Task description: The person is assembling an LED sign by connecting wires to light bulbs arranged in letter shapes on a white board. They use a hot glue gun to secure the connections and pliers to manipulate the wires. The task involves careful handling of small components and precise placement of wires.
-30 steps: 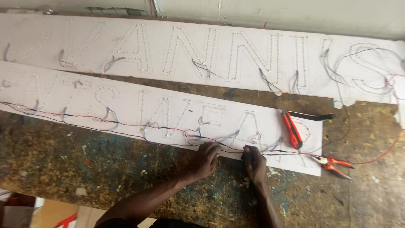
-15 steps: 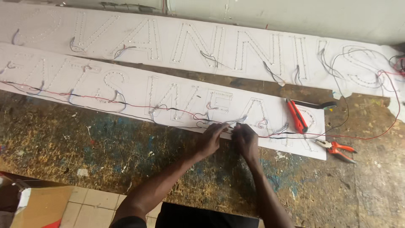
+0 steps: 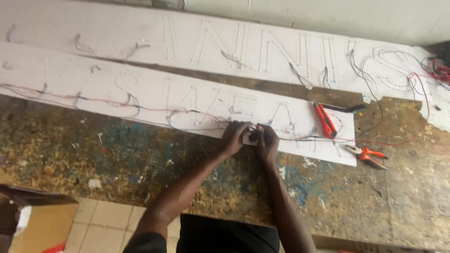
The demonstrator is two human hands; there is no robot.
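Two hands meet at near edge of white sign panel [image 3: 140, 93]: left hand [image 3: 234, 137] and right hand [image 3: 266, 140] curled, fingertips pinching thin wires [image 3: 206, 115]. Orange cutter [image 3: 325, 120] lies just right.

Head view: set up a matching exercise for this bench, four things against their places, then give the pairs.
Things:
1. red cutter
2. orange-handled pliers
3. cardboard box
4. left hand

Places:
A. on the bare bench beside the near panel's right end
B. below the bench at far left
C. lying on the near white panel
D. at the panel's near edge, close beside the right hand

Pairs: 1-C, 2-A, 3-B, 4-D
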